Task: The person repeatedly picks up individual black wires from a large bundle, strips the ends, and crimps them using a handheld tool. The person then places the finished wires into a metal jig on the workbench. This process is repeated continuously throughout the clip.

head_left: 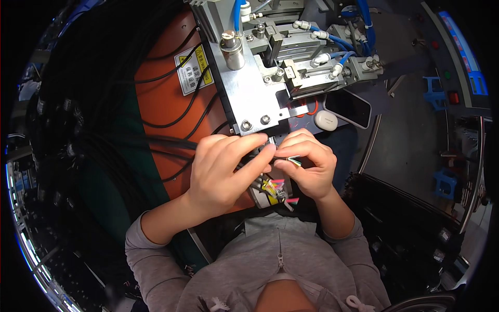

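Both hands are working close under the metal fixture (254,99): the left hand (221,169) and right hand (306,164) are pinching a black cable's thin coloured wires (292,160). Those fine ends could be slipping or splaying out of order, judging by the tight fingertip grip.

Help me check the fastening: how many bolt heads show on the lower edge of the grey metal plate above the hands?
2. One bolt head sits near the plate's lower left corner, the other bolt head just right of it. Others may be hidden by the left hand.
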A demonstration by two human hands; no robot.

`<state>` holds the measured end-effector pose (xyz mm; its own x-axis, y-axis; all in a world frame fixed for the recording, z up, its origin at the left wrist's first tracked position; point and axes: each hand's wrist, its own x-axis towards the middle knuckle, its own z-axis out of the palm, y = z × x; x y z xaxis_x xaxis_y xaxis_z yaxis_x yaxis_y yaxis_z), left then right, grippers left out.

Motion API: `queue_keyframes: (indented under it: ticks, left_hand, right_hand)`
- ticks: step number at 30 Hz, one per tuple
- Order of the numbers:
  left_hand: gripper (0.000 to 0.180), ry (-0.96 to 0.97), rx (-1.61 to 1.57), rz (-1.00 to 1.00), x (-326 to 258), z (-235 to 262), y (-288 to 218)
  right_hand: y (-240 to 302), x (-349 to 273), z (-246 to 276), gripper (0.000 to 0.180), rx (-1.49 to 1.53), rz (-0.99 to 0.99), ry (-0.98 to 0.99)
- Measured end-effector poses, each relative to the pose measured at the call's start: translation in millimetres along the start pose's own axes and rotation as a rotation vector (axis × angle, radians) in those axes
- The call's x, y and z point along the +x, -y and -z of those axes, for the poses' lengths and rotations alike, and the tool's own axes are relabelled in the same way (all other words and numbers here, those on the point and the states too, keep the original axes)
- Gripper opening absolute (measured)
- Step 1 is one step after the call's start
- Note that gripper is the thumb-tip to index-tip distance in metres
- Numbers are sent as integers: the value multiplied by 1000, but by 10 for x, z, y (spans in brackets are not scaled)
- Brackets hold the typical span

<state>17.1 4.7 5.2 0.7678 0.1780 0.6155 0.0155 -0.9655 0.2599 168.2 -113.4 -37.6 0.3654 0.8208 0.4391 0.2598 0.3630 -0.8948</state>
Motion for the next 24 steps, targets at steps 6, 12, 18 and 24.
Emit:
queue_keyframes:
  ticks: [6,12,18,24]
  left_hand:
    - [28,57,-26,3,-77,2,-8]
    - [21,-49,-64,23,-62,-56,-12]
    - [19,-26,-105,38,-61,-97,-13]
    - [16,-30,-72,57,-111,-148,-34]
  right_hand:
    - [95,-18,-116,21,2,-46,-164]
    - [61,86,-156,17,-128,123,-214]
    - [88,105,-143,12,287,-253,-179]
    - [78,77,-192,12,-35,-95,-242]
